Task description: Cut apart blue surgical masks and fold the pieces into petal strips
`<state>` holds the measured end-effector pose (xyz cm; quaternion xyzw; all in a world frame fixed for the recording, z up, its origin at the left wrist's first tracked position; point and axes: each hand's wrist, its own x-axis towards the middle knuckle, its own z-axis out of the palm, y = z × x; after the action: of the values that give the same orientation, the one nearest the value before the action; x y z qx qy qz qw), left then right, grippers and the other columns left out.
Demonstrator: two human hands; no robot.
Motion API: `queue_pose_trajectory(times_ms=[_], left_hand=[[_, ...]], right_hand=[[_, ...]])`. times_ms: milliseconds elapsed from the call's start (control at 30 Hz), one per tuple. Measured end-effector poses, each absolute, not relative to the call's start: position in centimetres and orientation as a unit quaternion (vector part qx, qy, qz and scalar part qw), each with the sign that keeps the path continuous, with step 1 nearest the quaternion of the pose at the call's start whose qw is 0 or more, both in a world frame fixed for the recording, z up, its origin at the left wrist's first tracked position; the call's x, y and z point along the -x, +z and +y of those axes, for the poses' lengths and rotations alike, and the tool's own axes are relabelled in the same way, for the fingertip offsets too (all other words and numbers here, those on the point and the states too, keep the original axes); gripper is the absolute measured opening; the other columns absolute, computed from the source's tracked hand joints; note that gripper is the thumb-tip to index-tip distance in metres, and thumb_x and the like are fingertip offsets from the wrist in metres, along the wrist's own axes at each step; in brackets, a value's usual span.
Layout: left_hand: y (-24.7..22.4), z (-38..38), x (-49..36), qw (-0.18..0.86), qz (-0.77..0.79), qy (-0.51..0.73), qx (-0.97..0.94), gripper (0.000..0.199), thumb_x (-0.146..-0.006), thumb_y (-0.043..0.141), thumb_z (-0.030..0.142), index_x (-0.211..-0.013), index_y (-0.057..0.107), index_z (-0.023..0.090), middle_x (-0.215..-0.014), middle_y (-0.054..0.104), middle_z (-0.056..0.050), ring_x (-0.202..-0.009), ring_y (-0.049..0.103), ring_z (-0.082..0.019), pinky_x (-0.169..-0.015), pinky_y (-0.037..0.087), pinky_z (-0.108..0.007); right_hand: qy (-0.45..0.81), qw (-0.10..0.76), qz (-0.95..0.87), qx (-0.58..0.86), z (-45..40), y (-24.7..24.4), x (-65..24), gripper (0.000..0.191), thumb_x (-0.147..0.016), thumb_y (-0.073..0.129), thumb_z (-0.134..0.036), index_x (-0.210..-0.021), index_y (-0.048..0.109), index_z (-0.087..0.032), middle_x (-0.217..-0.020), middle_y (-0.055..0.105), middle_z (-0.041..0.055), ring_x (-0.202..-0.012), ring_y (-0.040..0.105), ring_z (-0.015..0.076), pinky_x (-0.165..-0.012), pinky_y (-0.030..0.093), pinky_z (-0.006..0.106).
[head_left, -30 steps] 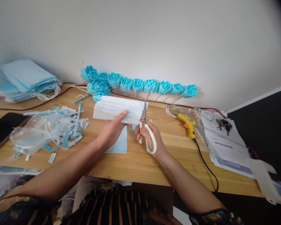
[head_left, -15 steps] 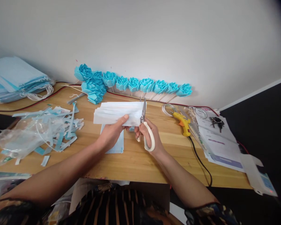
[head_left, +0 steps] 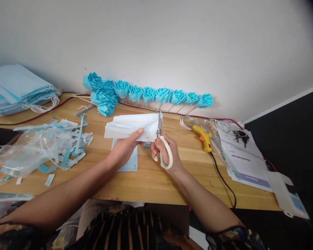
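Observation:
Between the thumb and fingers of my left hand (head_left: 127, 146) is a small stack of pale face masks (head_left: 130, 125), held flat above the table with the thumb on top. My right hand (head_left: 169, 149) grips white-handled scissors (head_left: 168, 156) by their loops. The scissor blades point away from me and lie across the right end of the stack. Beneath my left hand, more light blue mask sheets (head_left: 130, 163) rest on the wood, partly covered by the hand and the held stack.
Blue flowers on sticks (head_left: 148, 94) lean along the wall. Blue offcuts (head_left: 78, 139) and a clear plastic bag (head_left: 33, 149) lie at left, below a pile of masks (head_left: 18, 86). A yellow glue gun (head_left: 203, 137), papers (head_left: 245, 152) and keys (head_left: 241, 136) are at right.
Both hands stay nearly in place. The scissor blades look slightly closer together across the right end of the masks, and the lower handle loop has shifted a little.

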<state>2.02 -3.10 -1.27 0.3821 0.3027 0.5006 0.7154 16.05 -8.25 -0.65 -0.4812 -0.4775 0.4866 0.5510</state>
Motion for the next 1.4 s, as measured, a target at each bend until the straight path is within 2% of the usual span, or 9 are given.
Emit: queue_pose_trajectory(times_ms=[700, 967, 1133, 1300, 1400], left_hand=[[-0.8, -3.1, -1.9, 0.722, 0.311, 0.501, -0.362, 0.032, -0.071, 0.078, 0.039, -0.072, 0.059, 0.014, -0.071, 0.055, -0.002, -0.066, 0.049, -0.013, -0.060, 0.043, -0.029], [-0.4, -2.8, -1.8, 0.713, 0.285, 0.551, -0.326, 0.030, -0.074, 0.077, 0.036, -0.094, 0.062, 0.019, -0.083, 0.063, -0.001, -0.069, 0.054, -0.013, -0.057, 0.041, -0.027], [-0.3, -2.9, -1.6, 0.724, 0.280, 0.527, -0.345, 0.031, -0.073, 0.078, 0.037, -0.093, 0.064, 0.017, -0.089, 0.069, -0.005, -0.082, 0.062, -0.019, -0.063, 0.044, -0.029], [0.3, -2.9, -1.4, 0.724, 0.261, 0.531, -0.354, 0.034, -0.073, 0.078, 0.033, -0.101, 0.066, 0.016, -0.100, 0.072, -0.008, -0.102, 0.065, -0.025, -0.082, 0.050, -0.035], [0.5, -2.6, -1.2, 0.715, 0.253, 0.545, -0.357, 0.038, -0.074, 0.078, 0.030, -0.107, 0.066, 0.016, -0.102, 0.072, -0.007, -0.104, 0.065, -0.024, -0.089, 0.050, -0.036]], right_hand=[[0.510, 0.561, -0.445, 0.476, -8.4, -0.5, -15.7, 0.047, -0.078, 0.068, -0.061, -0.065, 0.053, -0.018, -0.049, 0.050, -0.0048, -0.036, 0.042, 0.0062, -0.034, 0.032, 0.021], [0.505, 0.549, -0.454, 0.487, -8.6, -0.1, -15.4, 0.043, -0.077, 0.069, -0.060, -0.069, 0.054, -0.020, -0.049, 0.050, -0.0051, -0.037, 0.041, 0.0065, -0.034, 0.031, 0.021], [0.498, 0.552, -0.460, 0.486, -8.5, -0.4, -15.4, 0.042, -0.077, 0.070, -0.058, -0.068, 0.054, -0.020, -0.055, 0.052, -0.0041, -0.039, 0.043, 0.0061, -0.034, 0.032, 0.021], [0.506, 0.543, -0.456, 0.491, -8.5, -1.1, -15.3, 0.040, -0.076, 0.073, -0.054, -0.068, 0.055, -0.019, -0.056, 0.053, -0.0043, -0.039, 0.044, 0.0056, -0.035, 0.033, 0.020], [0.507, 0.536, -0.462, 0.492, -8.5, -1.3, -15.2, 0.034, -0.077, 0.073, -0.051, -0.082, 0.062, -0.018, -0.056, 0.054, -0.0051, -0.039, 0.044, 0.0060, -0.035, 0.033, 0.020]])
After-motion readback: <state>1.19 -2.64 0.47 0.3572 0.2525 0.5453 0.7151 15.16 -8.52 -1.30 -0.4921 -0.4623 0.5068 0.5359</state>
